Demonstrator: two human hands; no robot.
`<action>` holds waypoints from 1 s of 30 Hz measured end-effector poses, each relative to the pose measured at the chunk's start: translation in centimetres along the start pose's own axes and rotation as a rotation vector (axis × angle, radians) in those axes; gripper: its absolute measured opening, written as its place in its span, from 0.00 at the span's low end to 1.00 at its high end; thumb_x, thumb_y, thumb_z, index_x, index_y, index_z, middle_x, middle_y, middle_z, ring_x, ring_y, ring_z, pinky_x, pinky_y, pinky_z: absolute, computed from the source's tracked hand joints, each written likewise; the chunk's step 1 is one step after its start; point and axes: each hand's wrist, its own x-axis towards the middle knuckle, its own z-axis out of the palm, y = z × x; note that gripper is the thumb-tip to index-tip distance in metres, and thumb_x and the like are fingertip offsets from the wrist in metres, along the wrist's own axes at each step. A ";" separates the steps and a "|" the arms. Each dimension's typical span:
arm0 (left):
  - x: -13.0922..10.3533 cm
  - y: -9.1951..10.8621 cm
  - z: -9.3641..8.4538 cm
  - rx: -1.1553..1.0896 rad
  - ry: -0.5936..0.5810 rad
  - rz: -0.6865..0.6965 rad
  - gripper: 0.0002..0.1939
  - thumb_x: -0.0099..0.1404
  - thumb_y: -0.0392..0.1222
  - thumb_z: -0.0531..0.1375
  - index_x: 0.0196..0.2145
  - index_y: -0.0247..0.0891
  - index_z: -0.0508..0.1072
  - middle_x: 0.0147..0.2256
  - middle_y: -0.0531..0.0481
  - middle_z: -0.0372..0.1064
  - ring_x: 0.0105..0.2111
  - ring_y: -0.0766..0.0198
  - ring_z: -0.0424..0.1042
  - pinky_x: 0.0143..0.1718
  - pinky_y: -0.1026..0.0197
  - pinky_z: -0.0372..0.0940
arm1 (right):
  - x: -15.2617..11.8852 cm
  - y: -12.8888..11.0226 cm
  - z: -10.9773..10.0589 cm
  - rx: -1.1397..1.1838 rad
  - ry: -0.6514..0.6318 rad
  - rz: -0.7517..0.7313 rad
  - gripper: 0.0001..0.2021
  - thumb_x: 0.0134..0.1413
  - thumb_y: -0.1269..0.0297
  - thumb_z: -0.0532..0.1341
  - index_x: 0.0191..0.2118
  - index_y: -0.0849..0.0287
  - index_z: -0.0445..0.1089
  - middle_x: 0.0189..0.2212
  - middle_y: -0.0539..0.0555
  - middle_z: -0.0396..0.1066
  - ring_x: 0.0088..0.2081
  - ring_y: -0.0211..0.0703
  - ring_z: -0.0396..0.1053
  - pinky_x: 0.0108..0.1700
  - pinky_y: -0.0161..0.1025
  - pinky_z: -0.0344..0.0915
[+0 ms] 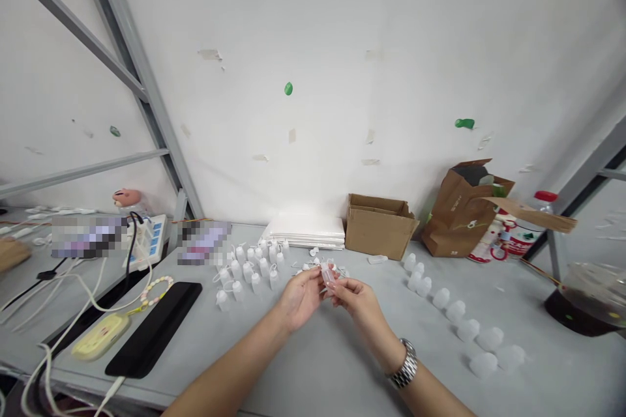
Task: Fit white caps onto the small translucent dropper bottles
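Over the middle of the grey table, my left hand (300,298) and my right hand (356,300) meet around a small clear plastic bottle (327,273). Fingers of both hands are closed on it; its lower part is partly covered by my right fingers. Just beyond lies a loose pile of small white caps (313,252), partly hidden by my hands. To the left, several small white squeeze bottles (255,282) with caps and strap loops stand in rows. On the right, a line of translucent capless-looking bottles (441,298) runs toward the front.
Behind stand a stack of white sheets (307,234) and an open cardboard box (379,228), with a brown paper bag (454,215) farther right. A bowl of dark liquid (584,303) sits at the right edge. Leftward are a black phone-like slab (154,329), cables and a power strip (152,241).
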 end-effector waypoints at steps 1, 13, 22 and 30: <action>0.0 0.1 0.1 -0.006 -0.007 -0.006 0.11 0.59 0.35 0.50 0.34 0.31 0.72 0.32 0.44 0.70 0.31 0.61 0.67 0.34 0.59 0.57 | 0.0 0.0 0.0 0.019 -0.009 0.005 0.10 0.35 0.59 0.68 0.21 0.62 0.74 0.19 0.52 0.70 0.23 0.36 0.61 0.29 0.34 0.58; -0.3 0.3 0.3 -0.012 -0.030 -0.033 0.09 0.59 0.35 0.52 0.33 0.31 0.71 0.30 0.44 0.69 0.29 0.61 0.66 0.31 0.58 0.57 | -0.4 -0.5 0.2 0.081 -0.051 0.035 0.10 0.36 0.61 0.68 0.22 0.63 0.74 0.20 0.52 0.70 0.23 0.35 0.61 0.30 0.35 0.59; -0.5 0.6 0.5 0.026 -0.011 -0.043 0.09 0.58 0.36 0.53 0.29 0.31 0.71 0.27 0.46 0.67 0.25 0.63 0.65 0.28 0.58 0.58 | -0.5 -0.6 0.4 0.135 -0.105 0.069 0.08 0.34 0.63 0.70 0.21 0.63 0.75 0.18 0.50 0.69 0.22 0.34 0.61 0.29 0.33 0.57; -0.1 0.2 0.0 0.076 0.048 0.029 0.10 0.58 0.39 0.54 0.34 0.33 0.73 0.32 0.45 0.70 0.32 0.62 0.66 0.32 0.61 0.57 | -0.3 -0.8 0.2 0.127 -0.078 0.071 0.10 0.36 0.61 0.69 0.21 0.64 0.74 0.20 0.52 0.70 0.22 0.34 0.61 0.30 0.34 0.58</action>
